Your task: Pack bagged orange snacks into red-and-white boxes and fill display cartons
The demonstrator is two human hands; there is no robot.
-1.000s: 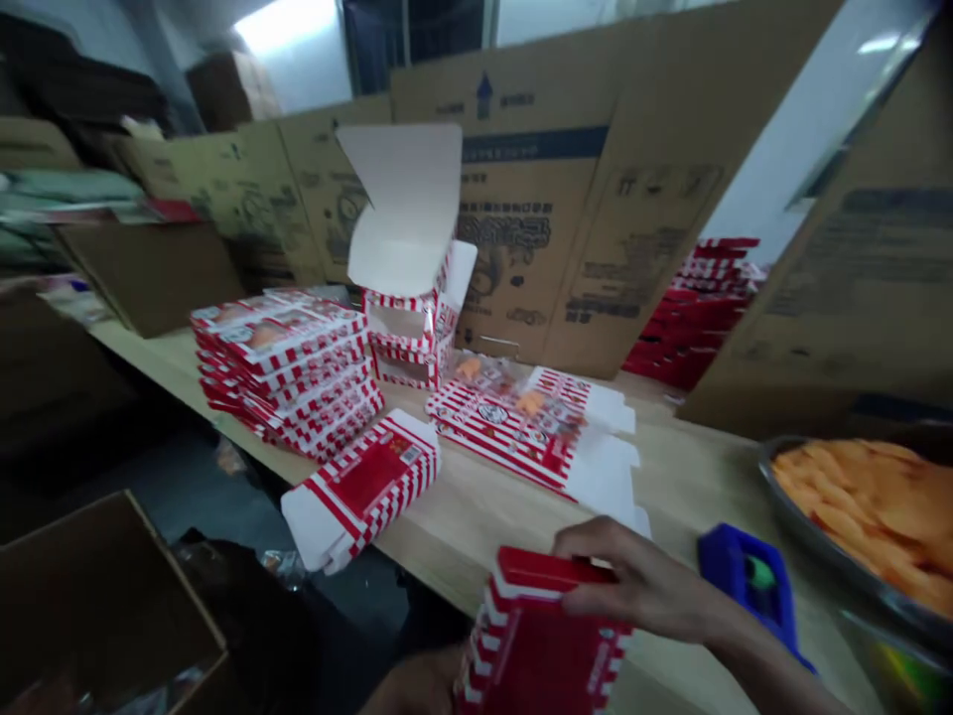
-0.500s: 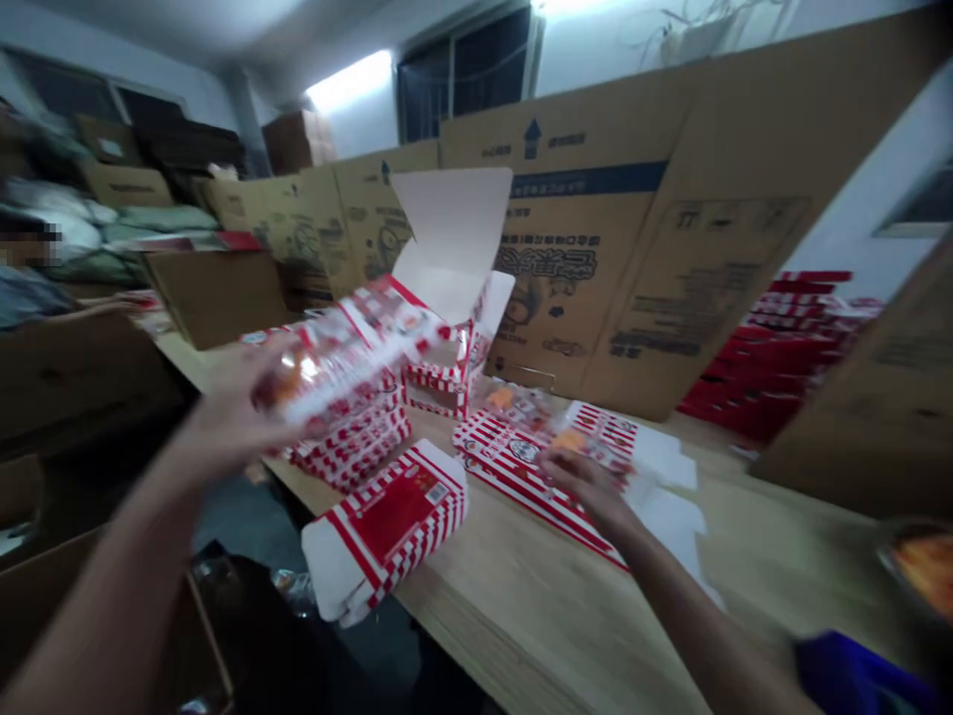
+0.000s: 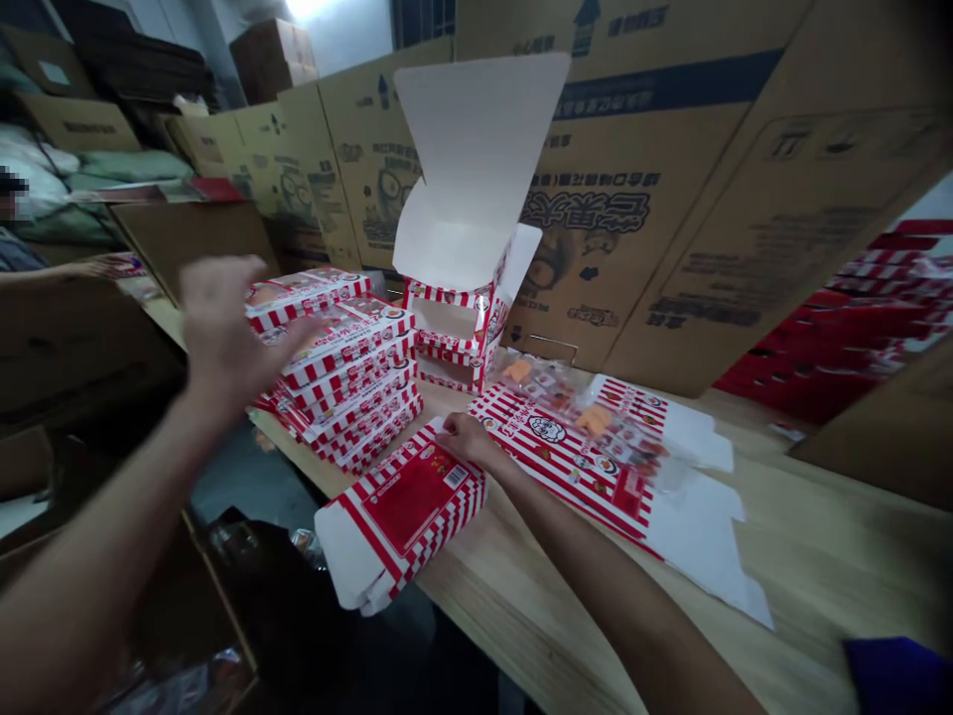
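Left hand, open and blurred, hangs at nine o'clock, hiding part of the stacked boxes. Right hand curls at six on the folded cartons, which lie toward seven; whether it grips, I cannot tell. An upright open box stands at twelve, cardboard panels behind; clear packets lie on flattened cartons at four.

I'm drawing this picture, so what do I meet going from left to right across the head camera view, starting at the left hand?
Left hand → stack of striped boxes → right hand → flat striped cardboard → blue object in the corner.
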